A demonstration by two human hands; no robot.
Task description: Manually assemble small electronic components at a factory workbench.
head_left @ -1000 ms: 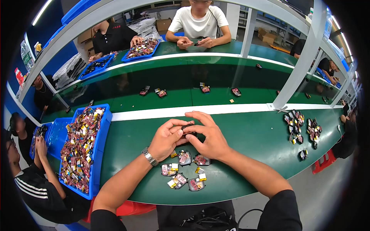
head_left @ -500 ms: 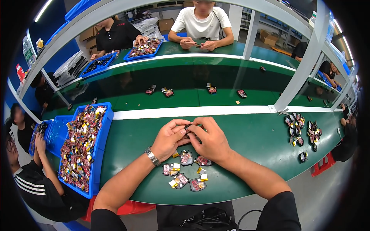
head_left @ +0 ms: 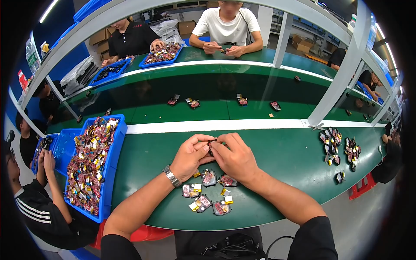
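Note:
My left hand (head_left: pixel 189 157) and my right hand (head_left: pixel 236 159) meet over the green table, fingers closed round a small dark electronic unit (head_left: pixel 211 145). Most of that unit is hidden by my fingers. The left thumb and fingers hold it from the side, and my right fingertips press on it. Just below my hands lie several loose units: a grey-black shell with a red circuit board (head_left: pixel 209 177), and others such as a unit with a yellow-and-white battery (head_left: pixel 192 190). A metal watch (head_left: pixel 171 175) is on my left wrist.
At left stands a blue tray (head_left: pixel 108 190) heaped with similar units. Piles of units (head_left: pixel 331 145) lie at right. Beyond a white rail (head_left: pixel 216 126), spaced units ride a green belt (head_left: pixel 208 113). A grey frame post (head_left: pixel 336 86) rises at right. Co-workers sit across and at left.
The units on the belt have shifted slightly to the right. My right fingers have moved a little at the held unit; my left hand stays nearly still.

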